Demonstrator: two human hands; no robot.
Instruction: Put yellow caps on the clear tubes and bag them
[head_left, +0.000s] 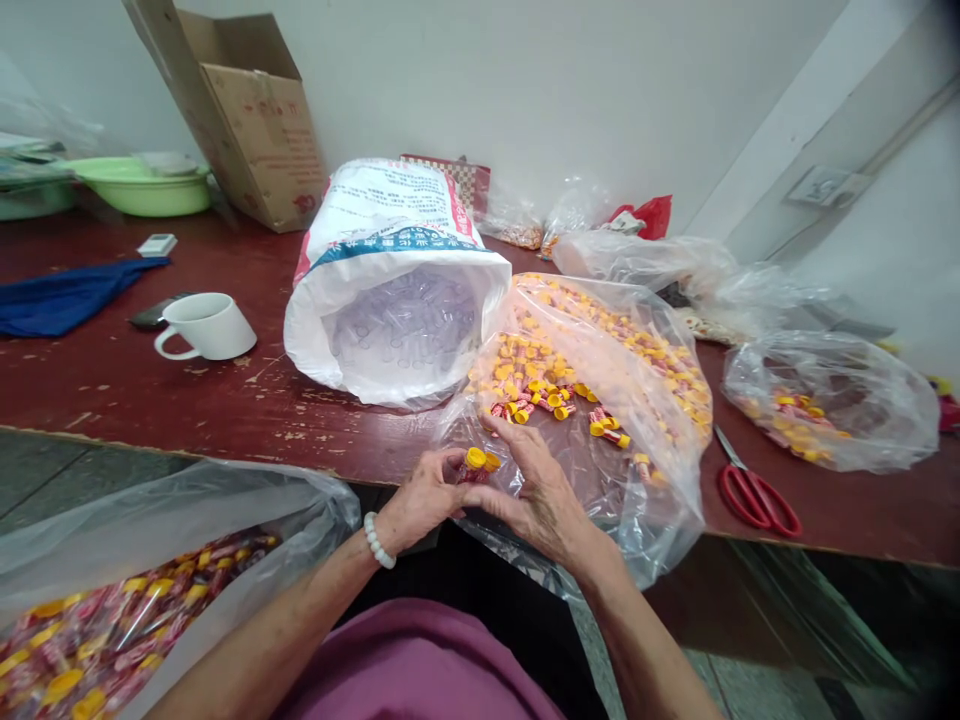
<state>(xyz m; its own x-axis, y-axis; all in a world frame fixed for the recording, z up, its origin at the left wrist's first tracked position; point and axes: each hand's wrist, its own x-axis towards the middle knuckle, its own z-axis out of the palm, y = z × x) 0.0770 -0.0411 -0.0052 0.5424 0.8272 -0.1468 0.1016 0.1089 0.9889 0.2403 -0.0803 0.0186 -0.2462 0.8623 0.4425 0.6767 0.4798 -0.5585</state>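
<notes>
My left hand (pixel 424 495), with a pale bead bracelet on its wrist, is closed around a few small yellow-capped tubes (pixel 477 459) with red printed labels. Close beside it, my right hand (pixel 544 495) has its thumb and fingers spread, the thumb reaching toward the left hand. Beyond the right fingertips lies an open clear plastic bag (pixel 607 510) holding many more yellow-capped pieces (pixel 540 365). A white woven sack (pixel 390 215) lies on its side behind my hands, its mouth toward me. Inside it are clear plastic pieces (pixel 412 315).
At lower left, a large plastic bag (pixel 292 510) holds labelled tubes. Red-handled scissors (pixel 759 498) and a smaller bag (pixel 892 400) lie right. A white mug (pixel 214 328), blue cloth (pixel 67 298), cardboard box (pixel 262 140) and green basin (pixel 150 190) stand left on the dark red table (pixel 255 410).
</notes>
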